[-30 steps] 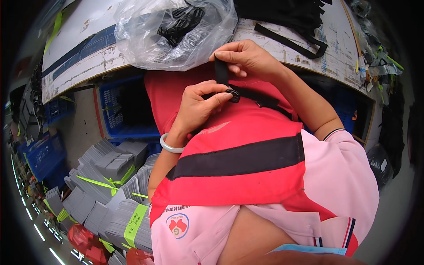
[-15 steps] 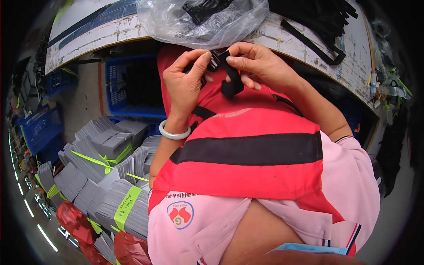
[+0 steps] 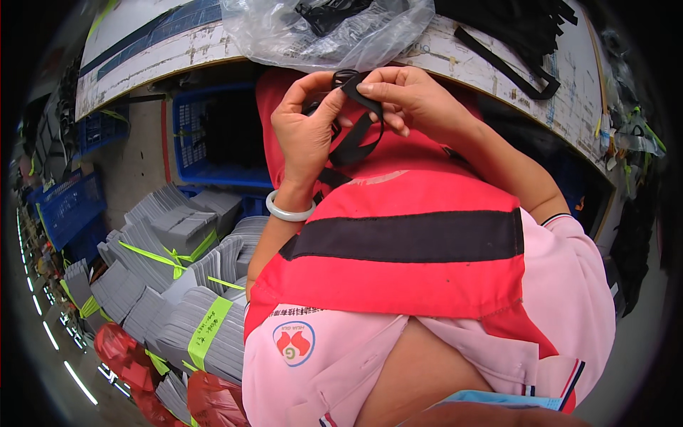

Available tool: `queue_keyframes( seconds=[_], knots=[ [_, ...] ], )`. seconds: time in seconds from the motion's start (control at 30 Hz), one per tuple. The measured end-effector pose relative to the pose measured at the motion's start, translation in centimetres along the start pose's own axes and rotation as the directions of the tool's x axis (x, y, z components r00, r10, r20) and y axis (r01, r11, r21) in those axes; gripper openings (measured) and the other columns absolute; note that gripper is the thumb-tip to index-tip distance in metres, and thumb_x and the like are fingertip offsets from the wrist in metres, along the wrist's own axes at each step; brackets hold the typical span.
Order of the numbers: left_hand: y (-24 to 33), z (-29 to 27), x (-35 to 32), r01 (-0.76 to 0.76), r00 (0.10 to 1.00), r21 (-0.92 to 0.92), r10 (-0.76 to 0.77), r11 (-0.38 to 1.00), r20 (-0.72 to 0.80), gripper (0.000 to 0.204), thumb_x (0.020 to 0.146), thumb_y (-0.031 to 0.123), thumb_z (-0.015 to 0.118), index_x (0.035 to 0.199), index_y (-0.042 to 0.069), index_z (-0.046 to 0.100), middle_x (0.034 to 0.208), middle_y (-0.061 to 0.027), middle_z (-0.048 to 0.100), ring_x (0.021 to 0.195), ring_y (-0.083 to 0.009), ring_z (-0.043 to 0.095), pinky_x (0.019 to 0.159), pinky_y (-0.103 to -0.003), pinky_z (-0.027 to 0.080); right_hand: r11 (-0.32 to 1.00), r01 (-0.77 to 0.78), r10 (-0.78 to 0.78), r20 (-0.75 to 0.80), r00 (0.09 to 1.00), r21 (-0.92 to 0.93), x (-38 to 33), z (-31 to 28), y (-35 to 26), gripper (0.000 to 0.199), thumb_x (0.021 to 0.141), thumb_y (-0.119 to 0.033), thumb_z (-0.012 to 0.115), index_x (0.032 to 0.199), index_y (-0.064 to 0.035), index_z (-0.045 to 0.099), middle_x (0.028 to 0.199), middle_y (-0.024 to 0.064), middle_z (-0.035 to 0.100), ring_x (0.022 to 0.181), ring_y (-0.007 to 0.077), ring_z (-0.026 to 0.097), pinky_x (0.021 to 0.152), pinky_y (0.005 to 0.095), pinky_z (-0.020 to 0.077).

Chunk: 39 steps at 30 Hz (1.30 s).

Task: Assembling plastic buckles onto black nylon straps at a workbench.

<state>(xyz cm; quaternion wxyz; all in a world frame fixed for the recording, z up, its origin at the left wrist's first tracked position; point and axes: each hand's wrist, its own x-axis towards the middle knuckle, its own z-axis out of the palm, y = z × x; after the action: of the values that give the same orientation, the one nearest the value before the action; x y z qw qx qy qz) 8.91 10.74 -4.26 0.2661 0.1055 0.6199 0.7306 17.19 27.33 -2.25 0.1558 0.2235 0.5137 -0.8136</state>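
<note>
Both hands are over my red-aproned lap, close to the table's near edge. My left hand [image 3: 307, 121] pinches a small black buckle [image 3: 344, 77] between thumb and fingers; part of it is hidden. My right hand [image 3: 420, 98] is closed on a black webbing strap [image 3: 356, 148], its thumb pressing the strap against the buckle. The strap hangs in a loop below my fingers, over the red apron [image 3: 398, 193]. Whether the strap passes through the buckle I cannot tell.
Ahead, a worn white table [image 3: 160, 60] carries a clear plastic bag [image 3: 284, 39] with black items and a pile of black straps [image 3: 509, 32]. Blue crates [image 3: 186, 160] stand below at the left. Tied grey sheet stacks [image 3: 196, 324] and red bags [image 3: 213, 398] lie nearer.
The strap has been drawn up over the buckle by my right hand. Its hanging loop has swung left and opened wider. The left hand keeps its pinch.
</note>
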Motion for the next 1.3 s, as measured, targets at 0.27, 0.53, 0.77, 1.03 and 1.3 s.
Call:
queue_keyframes(
  seconds=[0.27, 0.53, 0.77, 1.03, 1.3],
  knots=[
    [-1.2, -0.4, 0.6, -0.251, 0.968, 0.212, 0.241, 0.944, 0.072, 0.017, 0.081, -0.002, 0.072, 0.097, -0.001, 0.066, 0.087, -0.0040, 0.067, 0.064, -0.0101, 0.061, 0.054, -0.019, 0.047, 0.953, 0.048, -0.062, 0.035, 0.997, 0.299, 0.7, -0.3, 1.1, 0.018, 0.094, -0.023, 0.061, 0.094, -0.0058, 0.060, 0.075, 0.0012, 0.060, 0.055, 0.0029, 0.051, 0.047, 0.0172, 0.0393],
    [-1.0, -0.7, 1.4, -0.608, 0.793, 0.402, 0.553, 0.684, 0.258, 0.016, 0.080, -0.004, 0.070, 0.096, -0.001, 0.068, 0.091, -0.0067, 0.067, 0.076, -0.0118, 0.062, 0.059, -0.021, 0.050, 0.930, 0.151, -0.148, -0.032, 0.988, 0.337, 1.4, 0.1, 2.0, 0.024, 0.094, -0.025, 0.062, 0.105, -0.0048, 0.059, 0.081, 0.0021, 0.061, 0.062, 0.0042, 0.054, 0.054, 0.0184, 0.0464],
    [0.2, -2.0, 1.3, -0.006, 0.995, 0.081, -0.003, 0.997, 0.104, 0.014, 0.089, 0.010, 0.066, 0.095, -0.003, 0.069, 0.080, -0.0062, 0.065, 0.062, -0.0086, 0.059, 0.048, -0.018, 0.043, 0.961, 0.273, -0.275, -0.082, 0.958, -0.029, 1.0, 0.0, 0.8, 0.026, 0.094, -0.020, 0.061, 0.114, -0.0035, 0.059, 0.087, 0.0033, 0.062, 0.070, 0.0090, 0.062, 0.064, 0.0226, 0.0532],
    [-0.4, -1.7, 0.9, 0.365, 0.926, -0.224, -0.328, 0.904, 0.187, 0.023, 0.092, 0.018, 0.065, 0.100, -0.003, 0.068, 0.067, -0.0063, 0.064, 0.049, -0.0095, 0.055, 0.043, -0.019, 0.040, 0.930, 0.330, -0.334, 0.004, 0.943, -0.161, 1.2, 0.5, 0.7, 0.018, 0.092, -0.013, 0.064, 0.105, -0.0021, 0.064, 0.092, 0.0032, 0.063, 0.081, 0.0079, 0.062, 0.073, 0.0220, 0.0506],
    [-1.0, -1.0, 0.5, 0.166, 0.984, -0.117, -0.158, 0.979, 0.077, 0.020, 0.090, 0.012, 0.067, 0.099, -0.005, 0.068, 0.070, -0.0069, 0.065, 0.051, -0.0093, 0.057, 0.044, -0.019, 0.043, 0.715, 0.614, -0.663, -0.047, 0.747, -0.333, -0.3, 1.6, 0.4, 0.012, 0.091, -0.011, 0.064, 0.099, -0.0024, 0.068, 0.079, -0.0004, 0.061, 0.067, 0.0063, 0.057, 0.061, 0.0201, 0.0476]
  ],
)
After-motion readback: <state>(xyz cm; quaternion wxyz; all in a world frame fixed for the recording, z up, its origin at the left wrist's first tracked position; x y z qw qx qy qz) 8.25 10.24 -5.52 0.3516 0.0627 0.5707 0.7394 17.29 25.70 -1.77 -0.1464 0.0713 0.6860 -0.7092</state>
